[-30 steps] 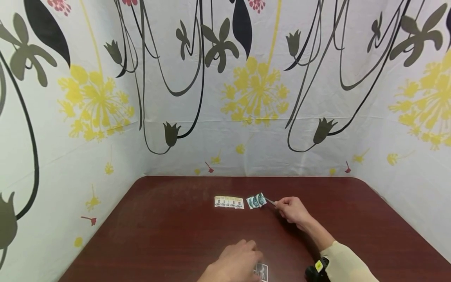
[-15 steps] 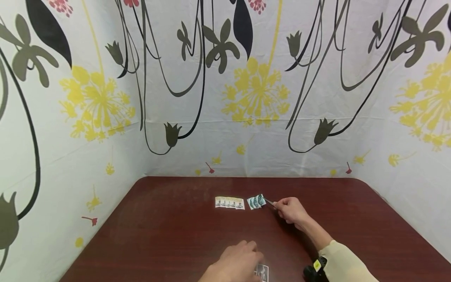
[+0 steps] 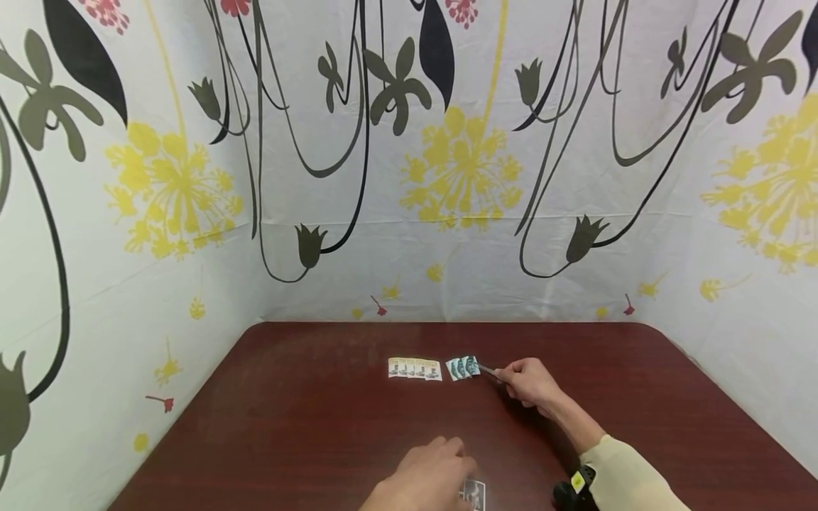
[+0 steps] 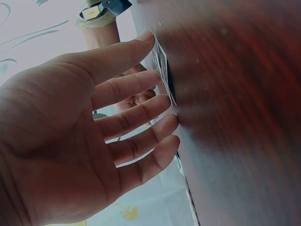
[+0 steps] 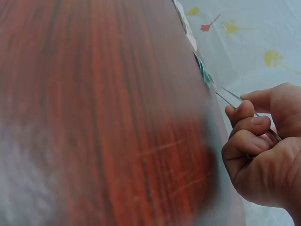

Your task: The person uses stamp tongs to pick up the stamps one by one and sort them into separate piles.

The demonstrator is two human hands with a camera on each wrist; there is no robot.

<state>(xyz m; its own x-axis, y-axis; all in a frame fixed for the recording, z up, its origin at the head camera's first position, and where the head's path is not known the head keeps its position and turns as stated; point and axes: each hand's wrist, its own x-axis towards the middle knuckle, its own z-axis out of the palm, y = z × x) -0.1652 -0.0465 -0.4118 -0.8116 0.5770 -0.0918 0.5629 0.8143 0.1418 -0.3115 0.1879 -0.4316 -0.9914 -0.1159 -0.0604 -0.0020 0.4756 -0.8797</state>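
My right hand [image 3: 529, 383] pinches a pair of metal tweezers [image 5: 225, 100] between thumb and fingers. The tweezers' tips stand slightly apart, at the right edge of an overlapping row of teal stamps [image 3: 461, 368] lying on the table. Nearer the front edge, my left hand [image 3: 428, 472] rests with its fingertips on a small stack of black-and-white stamps [image 3: 474, 494], partly hidden beneath it. In the left wrist view the fingers of this hand [image 4: 94, 117] are spread and only slightly bent; thumb and forefinger touch the stack.
Left of the teal stamps lies an overlapping row of yellowish stamps [image 3: 414, 369]. The dark red-brown table [image 3: 268, 426] has rounded far corners. White cloth [image 3: 358, 270] printed with plants hangs behind it and at both sides. A black wrist camera [image 3: 575, 486] sits at the right cuff.
The rightmost teal stamp has come down and straightened into line with its row, and the tweezers' tips have dropped a little with it. My left hand stays in place.
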